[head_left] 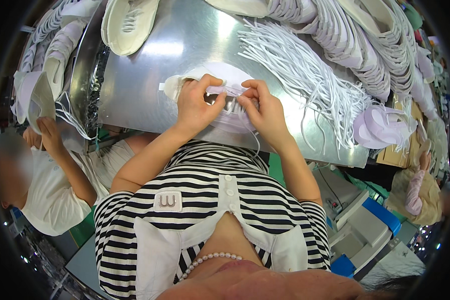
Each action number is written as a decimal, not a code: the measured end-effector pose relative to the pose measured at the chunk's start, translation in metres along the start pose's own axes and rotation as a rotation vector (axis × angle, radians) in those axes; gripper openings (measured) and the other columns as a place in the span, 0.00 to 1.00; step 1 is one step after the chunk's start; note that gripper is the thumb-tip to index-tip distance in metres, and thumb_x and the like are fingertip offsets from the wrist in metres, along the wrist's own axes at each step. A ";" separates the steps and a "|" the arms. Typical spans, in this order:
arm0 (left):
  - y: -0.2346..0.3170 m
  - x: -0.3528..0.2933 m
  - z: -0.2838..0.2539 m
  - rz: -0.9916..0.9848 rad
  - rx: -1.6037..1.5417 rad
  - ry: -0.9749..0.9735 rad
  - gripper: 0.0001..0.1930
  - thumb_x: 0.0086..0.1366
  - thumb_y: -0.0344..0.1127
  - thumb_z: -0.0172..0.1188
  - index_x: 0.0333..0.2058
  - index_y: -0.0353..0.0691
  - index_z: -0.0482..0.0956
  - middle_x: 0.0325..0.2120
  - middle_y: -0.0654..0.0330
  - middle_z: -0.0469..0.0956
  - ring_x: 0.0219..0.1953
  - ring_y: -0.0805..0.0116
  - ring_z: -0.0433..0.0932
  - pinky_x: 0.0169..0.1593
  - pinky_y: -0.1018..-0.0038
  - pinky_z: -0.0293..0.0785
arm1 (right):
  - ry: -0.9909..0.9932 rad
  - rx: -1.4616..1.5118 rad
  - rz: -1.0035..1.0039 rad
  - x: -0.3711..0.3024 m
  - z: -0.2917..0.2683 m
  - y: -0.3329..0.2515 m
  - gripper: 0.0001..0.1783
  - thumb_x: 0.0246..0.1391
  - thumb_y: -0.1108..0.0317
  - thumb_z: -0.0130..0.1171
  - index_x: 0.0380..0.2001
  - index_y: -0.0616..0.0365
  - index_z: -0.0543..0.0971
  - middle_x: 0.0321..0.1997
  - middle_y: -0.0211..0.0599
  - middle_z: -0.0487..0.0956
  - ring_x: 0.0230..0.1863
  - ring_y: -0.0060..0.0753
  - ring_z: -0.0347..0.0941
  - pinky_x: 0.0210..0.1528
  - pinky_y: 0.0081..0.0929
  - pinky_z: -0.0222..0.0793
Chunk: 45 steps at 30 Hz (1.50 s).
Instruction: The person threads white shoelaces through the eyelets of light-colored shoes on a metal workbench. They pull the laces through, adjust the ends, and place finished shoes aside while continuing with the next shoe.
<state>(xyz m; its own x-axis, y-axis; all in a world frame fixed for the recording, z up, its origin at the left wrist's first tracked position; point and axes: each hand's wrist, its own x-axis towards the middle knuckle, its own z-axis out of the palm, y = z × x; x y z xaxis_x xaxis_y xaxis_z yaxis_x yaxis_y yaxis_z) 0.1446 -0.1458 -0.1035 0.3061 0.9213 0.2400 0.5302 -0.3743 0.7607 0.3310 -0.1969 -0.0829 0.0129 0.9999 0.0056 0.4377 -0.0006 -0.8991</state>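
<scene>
Lacing, we judge | left hand (pixel 194 106) on pale shoe upper (pixel 230 124), grip unclear | right hand (pixel 265 107) pinching lace (pixel 258 142) | next calls for pulling through

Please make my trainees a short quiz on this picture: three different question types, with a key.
1. Multiple choice: What surface is beneath the shoe upper being handled?
A) a wooden bench
B) a shiny metal tabletop
C) a cloth mat
2. True or false: The person's left hand and right hand are both at the same shoe upper.
3. Fill in the blank: Of the person's two hands, the ____ one is nearer the heap of white laces.

Key: 1: B. 2: True. 3: right.
</scene>
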 end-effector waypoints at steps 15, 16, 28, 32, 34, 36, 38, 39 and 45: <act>0.005 -0.001 -0.004 0.120 0.102 0.002 0.15 0.56 0.31 0.69 0.41 0.37 0.77 0.30 0.56 0.76 0.33 0.64 0.73 0.34 0.72 0.73 | -0.066 -0.204 0.001 0.009 -0.006 -0.011 0.23 0.57 0.63 0.60 0.52 0.60 0.66 0.30 0.38 0.81 0.32 0.48 0.79 0.34 0.40 0.72; 0.005 -0.001 -0.004 0.100 0.096 -0.006 0.15 0.56 0.31 0.69 0.41 0.37 0.77 0.30 0.56 0.76 0.33 0.64 0.74 0.34 0.72 0.73 | -0.063 -0.206 0.003 0.009 -0.005 -0.012 0.23 0.57 0.63 0.60 0.52 0.61 0.66 0.30 0.38 0.81 0.31 0.48 0.79 0.34 0.40 0.72; 0.003 0.000 0.004 0.080 0.022 0.047 0.13 0.54 0.32 0.68 0.38 0.38 0.77 0.26 0.56 0.78 0.33 0.55 0.74 0.44 0.63 0.67 | -0.082 -0.281 0.022 0.013 -0.008 -0.019 0.24 0.58 0.63 0.60 0.53 0.61 0.66 0.30 0.39 0.82 0.31 0.49 0.80 0.34 0.41 0.72; 0.000 0.000 0.004 0.101 0.042 0.039 0.14 0.54 0.31 0.67 0.39 0.38 0.77 0.25 0.56 0.78 0.33 0.54 0.74 0.43 0.63 0.67 | -0.092 -0.269 -0.020 0.014 -0.003 -0.013 0.24 0.58 0.63 0.59 0.53 0.62 0.66 0.29 0.42 0.81 0.31 0.49 0.80 0.33 0.42 0.72; 0.003 -0.001 0.002 0.122 0.068 0.031 0.14 0.53 0.30 0.66 0.39 0.38 0.77 0.25 0.55 0.78 0.33 0.54 0.74 0.43 0.62 0.67 | -0.107 -0.318 0.000 0.017 -0.002 -0.012 0.24 0.57 0.63 0.60 0.52 0.62 0.65 0.29 0.44 0.81 0.31 0.49 0.80 0.33 0.42 0.72; 0.010 -0.003 0.000 0.154 0.101 0.016 0.13 0.53 0.28 0.65 0.39 0.38 0.77 0.25 0.55 0.77 0.33 0.53 0.74 0.43 0.62 0.67 | -0.112 -0.365 -0.008 0.019 0.002 -0.015 0.24 0.57 0.64 0.60 0.52 0.62 0.65 0.29 0.45 0.81 0.31 0.49 0.79 0.32 0.42 0.72; 0.012 -0.004 0.000 0.244 0.105 -0.019 0.14 0.53 0.26 0.62 0.41 0.38 0.77 0.25 0.54 0.77 0.34 0.52 0.74 0.42 0.61 0.68 | -0.106 -0.413 -0.038 0.023 0.010 -0.020 0.23 0.57 0.64 0.59 0.52 0.62 0.65 0.28 0.45 0.80 0.30 0.50 0.79 0.31 0.42 0.70; 0.012 -0.006 0.001 0.287 0.106 -0.038 0.15 0.53 0.25 0.61 0.42 0.38 0.77 0.26 0.53 0.77 0.35 0.52 0.74 0.42 0.61 0.68 | -0.106 -0.462 -0.054 0.026 0.017 -0.019 0.23 0.57 0.65 0.59 0.51 0.62 0.65 0.30 0.47 0.80 0.31 0.50 0.79 0.32 0.42 0.71; -0.001 0.008 0.001 -0.051 -0.221 -0.120 0.17 0.58 0.24 0.59 0.47 0.34 0.74 0.31 0.54 0.79 0.32 0.65 0.78 0.39 0.70 0.73 | -0.051 -0.398 -0.059 0.019 -0.004 -0.019 0.14 0.58 0.68 0.56 0.46 0.61 0.72 0.37 0.46 0.82 0.35 0.48 0.80 0.35 0.40 0.73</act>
<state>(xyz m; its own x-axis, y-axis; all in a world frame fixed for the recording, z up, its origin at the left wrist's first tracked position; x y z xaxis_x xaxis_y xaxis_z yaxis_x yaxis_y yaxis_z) 0.1478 -0.1379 -0.1031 0.3823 0.9142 0.1347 0.3660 -0.2836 0.8864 0.3267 -0.1783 -0.0641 -0.0627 0.9978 0.0218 0.7502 0.0615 -0.6583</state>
